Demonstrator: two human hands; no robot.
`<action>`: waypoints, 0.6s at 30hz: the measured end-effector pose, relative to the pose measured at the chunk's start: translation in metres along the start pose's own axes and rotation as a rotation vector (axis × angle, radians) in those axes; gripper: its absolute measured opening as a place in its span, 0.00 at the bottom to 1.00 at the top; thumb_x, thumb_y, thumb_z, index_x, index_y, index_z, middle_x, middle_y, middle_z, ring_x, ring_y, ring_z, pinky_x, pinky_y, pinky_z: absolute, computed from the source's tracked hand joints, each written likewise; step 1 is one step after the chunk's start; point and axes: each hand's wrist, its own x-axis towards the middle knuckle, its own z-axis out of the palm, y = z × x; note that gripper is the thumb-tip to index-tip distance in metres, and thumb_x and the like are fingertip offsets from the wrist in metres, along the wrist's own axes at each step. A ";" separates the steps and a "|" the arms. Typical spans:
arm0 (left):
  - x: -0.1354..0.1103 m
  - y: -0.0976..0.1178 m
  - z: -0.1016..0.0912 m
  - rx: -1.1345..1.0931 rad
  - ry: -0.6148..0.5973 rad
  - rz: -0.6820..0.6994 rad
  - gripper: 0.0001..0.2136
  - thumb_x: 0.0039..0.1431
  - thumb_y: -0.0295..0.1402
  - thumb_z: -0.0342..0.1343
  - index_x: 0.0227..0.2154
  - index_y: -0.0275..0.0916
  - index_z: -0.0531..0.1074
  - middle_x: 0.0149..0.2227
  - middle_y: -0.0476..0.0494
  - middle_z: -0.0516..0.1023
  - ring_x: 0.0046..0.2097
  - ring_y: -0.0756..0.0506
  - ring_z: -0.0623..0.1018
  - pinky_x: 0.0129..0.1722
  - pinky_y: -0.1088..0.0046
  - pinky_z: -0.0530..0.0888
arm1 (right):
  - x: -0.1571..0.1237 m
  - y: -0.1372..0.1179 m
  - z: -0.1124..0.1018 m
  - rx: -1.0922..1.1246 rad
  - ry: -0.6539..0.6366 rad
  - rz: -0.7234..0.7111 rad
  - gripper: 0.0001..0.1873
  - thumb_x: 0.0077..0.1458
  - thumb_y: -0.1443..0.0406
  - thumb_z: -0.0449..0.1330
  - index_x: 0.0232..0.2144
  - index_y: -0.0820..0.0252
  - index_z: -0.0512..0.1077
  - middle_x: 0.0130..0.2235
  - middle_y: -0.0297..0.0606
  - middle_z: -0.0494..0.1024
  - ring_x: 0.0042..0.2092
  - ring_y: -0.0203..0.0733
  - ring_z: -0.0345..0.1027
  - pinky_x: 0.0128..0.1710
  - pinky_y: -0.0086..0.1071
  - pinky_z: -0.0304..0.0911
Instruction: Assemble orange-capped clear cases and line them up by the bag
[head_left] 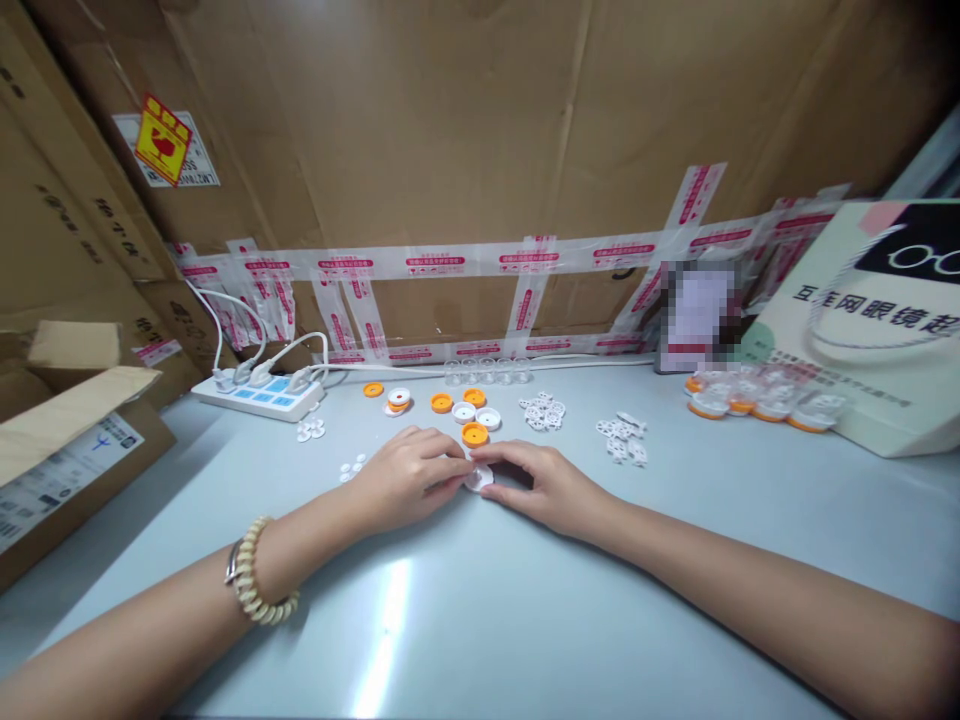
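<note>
Both hands meet over the table around one small white round plastic piece (478, 479). My left hand (412, 470), with a beaded bracelet (259, 575) on its wrist, pinches the piece's left side, its fingertips bunched together. From the right, the thumb and forefinger of my right hand (544, 485) grip the rim. Fingers cover part of the piece. Just behind it sit an orange round cap (474, 434), two white caps (487, 418) and more orange caps (442, 403). Small white discs (352, 467) lie left of my left hand.
White toothed parts (544, 411) and more white pieces (622, 438) lie in piles. Clear domes (487, 372) stand in a row at the back. A power strip (259, 395) and cardboard box (75, 470) are left; assembled pieces (765, 398), a phone (694, 318) and paper bag (862, 390) right.
</note>
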 end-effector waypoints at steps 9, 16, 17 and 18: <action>0.004 -0.021 -0.048 -0.125 -0.111 -0.316 0.10 0.59 0.30 0.45 0.34 0.38 0.73 0.36 0.43 0.77 0.40 0.47 0.74 0.41 0.71 0.69 | -0.001 -0.003 0.000 0.023 -0.013 0.053 0.16 0.49 0.64 0.59 0.43 0.60 0.71 0.45 0.42 0.76 0.46 0.44 0.70 0.48 0.40 0.64; -0.007 -0.048 -0.079 -0.123 -0.556 -0.559 0.08 0.51 0.34 0.52 0.32 0.39 0.74 0.35 0.46 0.77 0.35 0.47 0.74 0.33 0.77 0.67 | -0.001 -0.005 -0.002 0.079 -0.031 0.098 0.17 0.48 0.63 0.60 0.42 0.58 0.72 0.45 0.41 0.76 0.47 0.44 0.70 0.51 0.41 0.63; -0.008 -0.048 -0.078 -0.121 -0.575 -0.580 0.08 0.50 0.35 0.53 0.32 0.39 0.74 0.34 0.47 0.77 0.35 0.47 0.74 0.33 0.77 0.67 | -0.001 -0.005 -0.002 0.086 -0.034 0.101 0.17 0.48 0.63 0.60 0.42 0.58 0.72 0.45 0.41 0.76 0.47 0.44 0.70 0.51 0.41 0.63; -0.008 -0.048 -0.076 -0.115 -0.594 -0.601 0.08 0.49 0.35 0.54 0.31 0.40 0.73 0.33 0.47 0.77 0.35 0.47 0.74 0.32 0.77 0.67 | 0.000 -0.006 -0.002 0.093 -0.036 0.106 0.17 0.48 0.63 0.60 0.42 0.58 0.72 0.45 0.41 0.76 0.48 0.45 0.70 0.51 0.40 0.63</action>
